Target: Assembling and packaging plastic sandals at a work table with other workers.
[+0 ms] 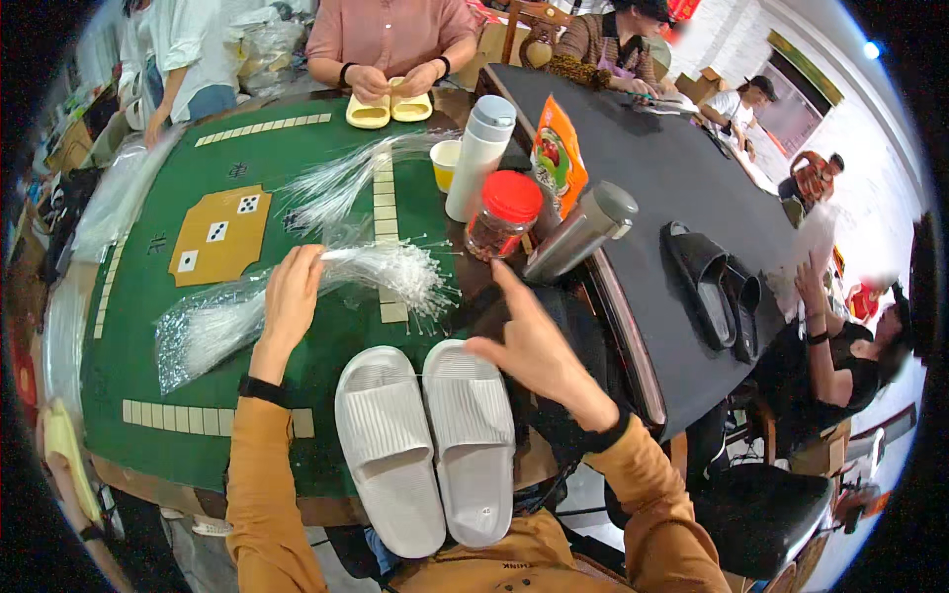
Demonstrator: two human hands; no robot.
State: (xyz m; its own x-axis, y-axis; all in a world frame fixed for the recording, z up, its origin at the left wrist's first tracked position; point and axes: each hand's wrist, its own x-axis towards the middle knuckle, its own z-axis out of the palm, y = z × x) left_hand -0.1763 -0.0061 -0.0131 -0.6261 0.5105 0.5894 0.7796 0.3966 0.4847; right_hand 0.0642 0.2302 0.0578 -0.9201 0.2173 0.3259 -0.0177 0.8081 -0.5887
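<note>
Left hand (293, 289): fingers closed on the near end of a bundle of clear plastic ties (390, 269), lifted just above the green table (148, 376).
Right hand (529, 341): open, fingers spread, holding nothing, above the right slipper's toe.
White slippers (425, 440): side by side at the table's near edge, soles down.
Ties, handling: probably light, springy and slippery; loose tips fan out, so pinch close to the gathered end.
Slippers, handling: likely soft, light foam; grip by the strap.
</note>
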